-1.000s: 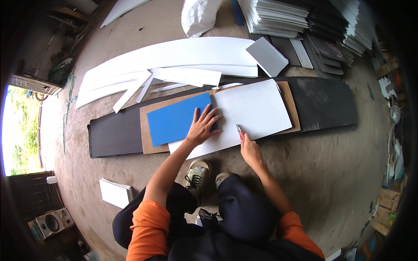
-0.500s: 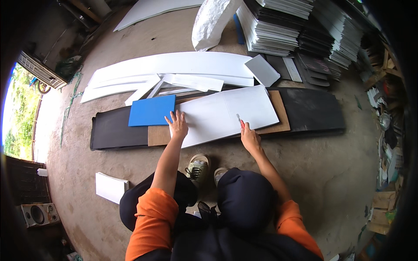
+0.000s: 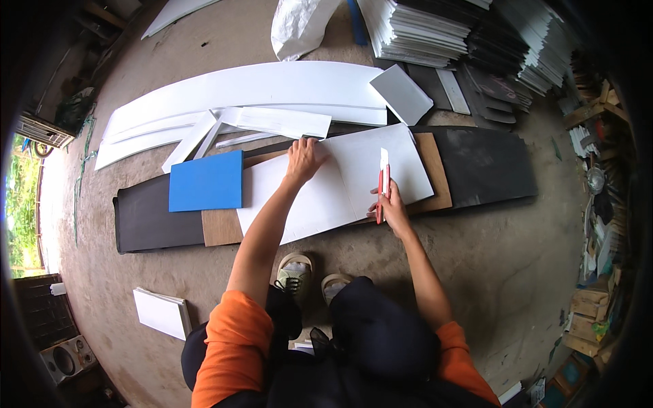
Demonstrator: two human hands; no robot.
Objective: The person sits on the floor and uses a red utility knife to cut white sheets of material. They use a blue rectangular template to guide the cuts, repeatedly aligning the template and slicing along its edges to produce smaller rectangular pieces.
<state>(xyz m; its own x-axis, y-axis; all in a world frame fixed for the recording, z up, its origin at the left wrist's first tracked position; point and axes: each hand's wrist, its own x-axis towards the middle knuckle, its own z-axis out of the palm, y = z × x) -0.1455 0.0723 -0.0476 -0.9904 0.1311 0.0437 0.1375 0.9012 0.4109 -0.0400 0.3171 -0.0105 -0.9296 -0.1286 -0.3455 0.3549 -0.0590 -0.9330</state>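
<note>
In my right hand (image 3: 393,212) is a red utility knife (image 3: 383,190), its pale blade pointing away from me above the white sheet (image 3: 350,170). My left hand (image 3: 304,162) lies at the sheet's far edge, fingers curled over it. A shallow crease or score line crosses the sheet between my hands. Beneath it lie a brown board (image 3: 441,170) and a long stack of black sheets (image 3: 484,163). The blue block (image 3: 206,181) rests left of the white sheet, over the brown board and the black stack.
Beyond the work lie long white panels (image 3: 252,85), white offcut strips (image 3: 279,121) and a grey-white piece (image 3: 401,94). Tall stacks of sheets (image 3: 415,34) stand at the far right, beside a white sack (image 3: 299,30). A small white stack (image 3: 162,313) sits on the floor near my left leg.
My left hand has moved from the blue block's near corner to the white sheet's far edge. The right hand has lifted the knife off the sheet, and its blade now points up and away.
</note>
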